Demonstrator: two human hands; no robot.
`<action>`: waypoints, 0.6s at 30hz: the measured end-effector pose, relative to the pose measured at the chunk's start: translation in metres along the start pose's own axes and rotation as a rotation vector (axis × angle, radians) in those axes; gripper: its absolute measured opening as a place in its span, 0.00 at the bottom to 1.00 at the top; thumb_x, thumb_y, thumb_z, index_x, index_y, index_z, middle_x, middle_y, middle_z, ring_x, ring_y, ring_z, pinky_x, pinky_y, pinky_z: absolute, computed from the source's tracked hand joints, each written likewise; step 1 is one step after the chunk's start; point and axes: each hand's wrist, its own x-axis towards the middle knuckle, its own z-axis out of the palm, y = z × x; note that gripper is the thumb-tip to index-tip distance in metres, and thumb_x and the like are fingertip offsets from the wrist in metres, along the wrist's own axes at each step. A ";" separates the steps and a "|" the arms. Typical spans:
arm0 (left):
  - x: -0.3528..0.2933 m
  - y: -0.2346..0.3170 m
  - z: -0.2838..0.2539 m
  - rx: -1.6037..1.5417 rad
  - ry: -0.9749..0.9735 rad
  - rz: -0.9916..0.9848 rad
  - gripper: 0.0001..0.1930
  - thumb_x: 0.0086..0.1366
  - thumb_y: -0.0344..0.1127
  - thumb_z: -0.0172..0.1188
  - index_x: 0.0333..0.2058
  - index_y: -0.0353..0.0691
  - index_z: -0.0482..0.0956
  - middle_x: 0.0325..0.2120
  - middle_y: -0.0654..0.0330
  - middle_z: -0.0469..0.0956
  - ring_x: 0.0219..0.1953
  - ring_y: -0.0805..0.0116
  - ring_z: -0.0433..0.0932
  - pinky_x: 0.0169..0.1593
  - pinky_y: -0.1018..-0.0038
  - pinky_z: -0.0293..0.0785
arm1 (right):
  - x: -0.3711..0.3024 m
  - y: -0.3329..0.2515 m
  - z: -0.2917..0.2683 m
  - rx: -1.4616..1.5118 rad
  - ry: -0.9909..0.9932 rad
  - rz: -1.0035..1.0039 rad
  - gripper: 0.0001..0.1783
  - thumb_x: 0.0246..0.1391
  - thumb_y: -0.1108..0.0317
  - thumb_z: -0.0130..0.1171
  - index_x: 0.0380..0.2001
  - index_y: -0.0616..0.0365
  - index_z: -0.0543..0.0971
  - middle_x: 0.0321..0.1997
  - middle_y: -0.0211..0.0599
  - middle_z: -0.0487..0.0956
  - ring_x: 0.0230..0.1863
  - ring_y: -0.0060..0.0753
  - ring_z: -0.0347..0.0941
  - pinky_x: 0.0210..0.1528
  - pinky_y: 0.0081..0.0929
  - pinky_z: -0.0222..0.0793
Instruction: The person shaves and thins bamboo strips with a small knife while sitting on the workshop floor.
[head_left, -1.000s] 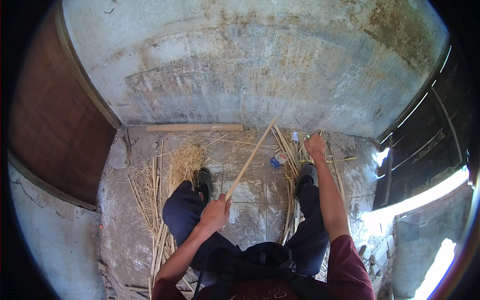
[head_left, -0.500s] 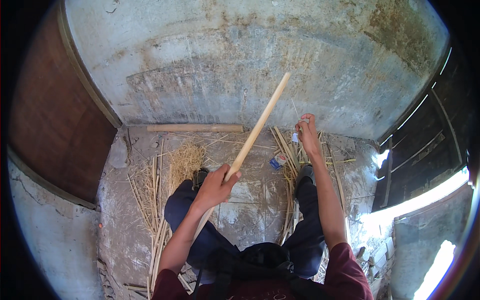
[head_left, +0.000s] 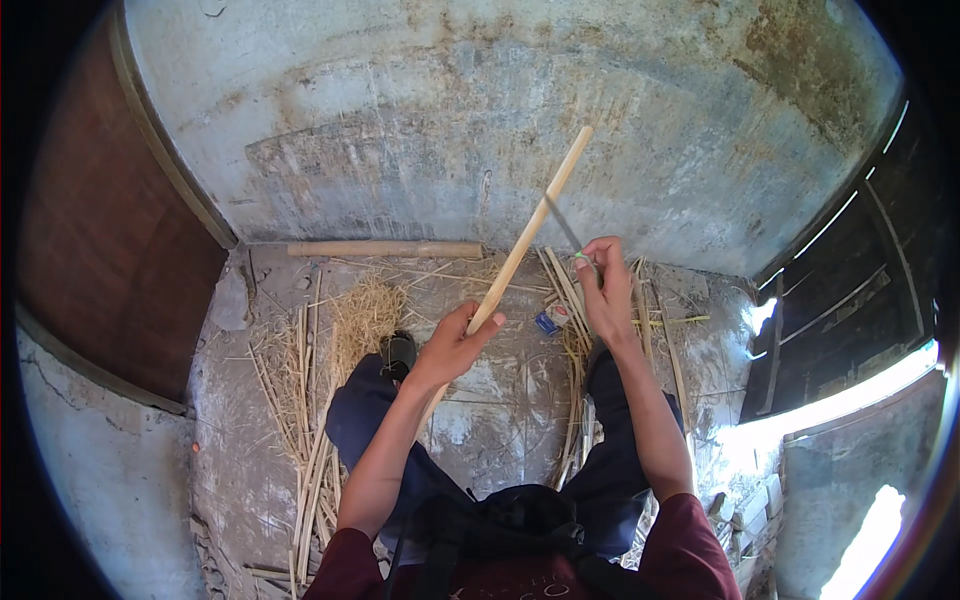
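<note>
A long pale bamboo stick slants up and away from my lap toward the far wall. My left hand is wrapped round its lower part. In my right hand is a thin knife, pinched near a bit of green at its handle. The grey blade points up and left, and its tip meets or overlaps the stick's upper part; I cannot tell if it is cutting in. The rest of the handle is hidden by my fingers.
Thin shavings are heaped by my left foot, with split strips lying beside them. More strips lie by my right foot, near a small blue-and-red packet. A bamboo pole rests along the stained wall.
My right hand has come down and a little left, turning the knife so its blade's flat shows and reaches the stick. My left hand and the stick have shifted slightly up and right.
</note>
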 end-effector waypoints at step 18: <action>-0.005 0.006 -0.012 -0.460 -0.204 -0.225 0.22 0.80 0.57 0.54 0.48 0.41 0.74 0.18 0.78 0.54 0.15 0.87 0.51 0.18 0.79 0.45 | -0.035 -0.009 0.057 0.066 -0.465 -0.119 0.09 0.66 0.72 0.64 0.42 0.61 0.73 0.33 0.45 0.82 0.36 0.46 0.85 0.36 0.38 0.73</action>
